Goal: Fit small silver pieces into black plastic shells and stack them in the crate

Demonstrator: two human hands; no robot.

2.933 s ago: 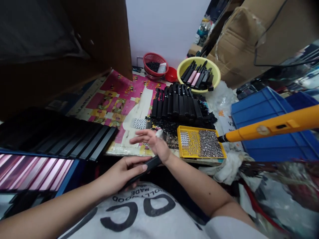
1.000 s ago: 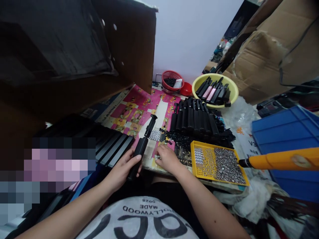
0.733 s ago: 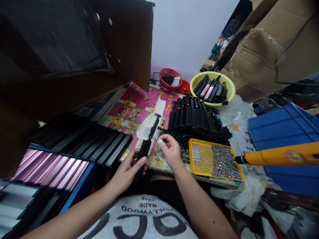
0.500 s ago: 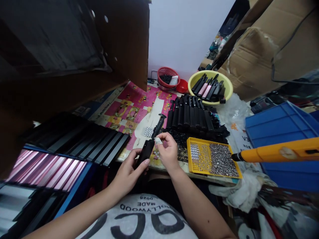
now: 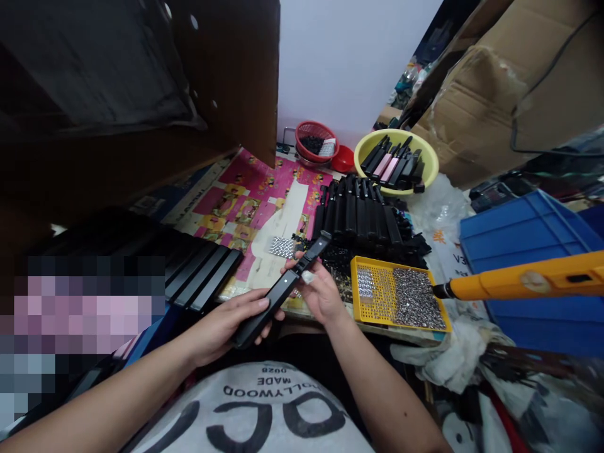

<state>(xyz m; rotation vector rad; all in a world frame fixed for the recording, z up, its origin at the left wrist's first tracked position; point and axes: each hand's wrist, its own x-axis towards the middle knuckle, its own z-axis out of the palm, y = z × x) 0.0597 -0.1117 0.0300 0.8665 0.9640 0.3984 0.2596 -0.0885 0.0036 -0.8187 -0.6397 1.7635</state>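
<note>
My left hand (image 5: 226, 324) is wrapped around the wide lower body of a long black plastic stick-like unit (image 5: 278, 289), thumb on top and fingertips showing at its right side. The unit lies tilted, its narrower upper part pointing up and right. At its middle joint, my right hand (image 5: 321, 290) grips it, fingers behind and thumb in front; a white wrap covers one digit. A small silvery sheet of round studs (image 5: 282, 247) lies on the table just beyond. Similar black units (image 5: 358, 211) stand lined up behind my right hand.
A yellow tray (image 5: 355, 289) of small metal pieces sits right of my hands, with an orange-yellow tool (image 5: 519, 280) reaching over its edge. Farther back are a yellow basin (image 5: 431, 163) and a red basket (image 5: 302, 129). Dark flat pieces (image 5: 212, 277) line the left; a blue crate (image 5: 528, 220) stands right.
The black unit has been turned so its long flat face shows, and it has swung lower and rightward. My right hand has shifted from beside the joint to gripping around it.
</note>
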